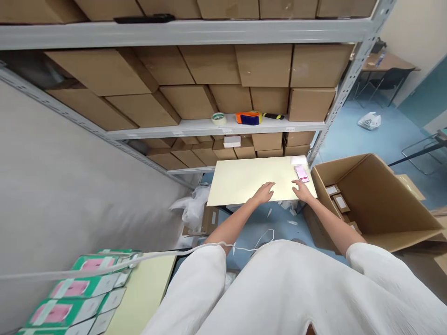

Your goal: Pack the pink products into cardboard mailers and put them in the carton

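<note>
My left hand (264,192) is over the front part of a pale yellow table (240,174), fingers stretched out and holding nothing. To its right, my right hand (302,190) is by the table's front right, fingers apart and also without anything in them. Just beyond the right hand lies a phone (301,174) with a lit pink screen. A small whitish item (298,160) sits behind the phone at the table's far right corner. Whether the hands touch the tabletop or hover over it, I cannot tell.
A metal rack (202,125) full of cardboard boxes stands behind the table, with a tape roll (219,119) and an orange-blue tape dispenser (249,117) on one shelf. Right is a large open carton (391,200) holding small boxes. Green-pink packages (71,287) lie lower left. A white cable (157,254) crosses before me.
</note>
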A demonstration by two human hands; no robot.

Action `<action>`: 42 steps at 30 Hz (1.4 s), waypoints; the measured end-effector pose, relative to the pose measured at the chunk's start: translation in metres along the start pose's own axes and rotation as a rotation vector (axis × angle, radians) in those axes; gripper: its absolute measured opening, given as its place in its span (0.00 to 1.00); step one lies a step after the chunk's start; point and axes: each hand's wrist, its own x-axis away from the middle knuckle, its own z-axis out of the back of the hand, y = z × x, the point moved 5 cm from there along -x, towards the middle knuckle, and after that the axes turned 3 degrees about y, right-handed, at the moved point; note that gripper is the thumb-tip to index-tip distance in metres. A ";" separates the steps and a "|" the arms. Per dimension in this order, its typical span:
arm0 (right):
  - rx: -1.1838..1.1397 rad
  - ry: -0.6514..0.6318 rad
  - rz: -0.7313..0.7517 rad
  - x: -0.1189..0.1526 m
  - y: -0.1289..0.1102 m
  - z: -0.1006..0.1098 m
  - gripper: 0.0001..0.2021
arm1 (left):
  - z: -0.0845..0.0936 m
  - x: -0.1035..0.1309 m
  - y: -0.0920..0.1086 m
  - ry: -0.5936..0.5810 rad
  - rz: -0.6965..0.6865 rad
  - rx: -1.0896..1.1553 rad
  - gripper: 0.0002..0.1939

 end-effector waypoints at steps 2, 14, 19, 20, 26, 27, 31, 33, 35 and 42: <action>-0.007 -0.031 0.010 -0.005 -0.020 -0.025 0.20 | 0.012 0.017 -0.021 0.005 0.026 -0.001 0.29; -0.070 -0.383 0.244 -0.092 -0.136 -0.162 0.20 | 0.083 0.115 -0.122 0.263 0.328 0.054 0.29; -0.100 -0.583 0.441 -0.128 -0.199 -0.233 0.20 | 0.112 0.177 -0.148 0.464 0.532 0.033 0.29; -0.113 -0.622 0.488 -0.130 -0.213 -0.248 0.20 | 0.114 0.191 -0.151 0.501 0.576 0.034 0.29; -0.194 -0.856 0.725 -0.105 -0.295 -0.334 0.20 | 0.100 0.288 -0.148 0.716 0.841 0.080 0.29; -0.200 -0.896 0.757 -0.094 -0.307 -0.347 0.20 | 0.096 0.305 -0.144 0.752 0.879 0.090 0.30; -0.227 -1.039 0.894 -0.037 -0.356 -0.387 0.20 | 0.077 0.377 -0.124 0.866 1.037 0.094 0.29; -0.231 -1.094 0.950 -0.006 -0.379 -0.400 0.20 | 0.070 0.411 -0.113 0.902 1.106 0.074 0.28; -0.229 -1.141 0.998 0.025 -0.401 -0.412 0.20 | 0.064 0.444 -0.103 0.937 1.153 0.058 0.28; -0.237 -1.186 1.091 0.115 -0.467 -0.440 0.19 | 0.050 0.549 -0.084 1.052 1.218 0.048 0.28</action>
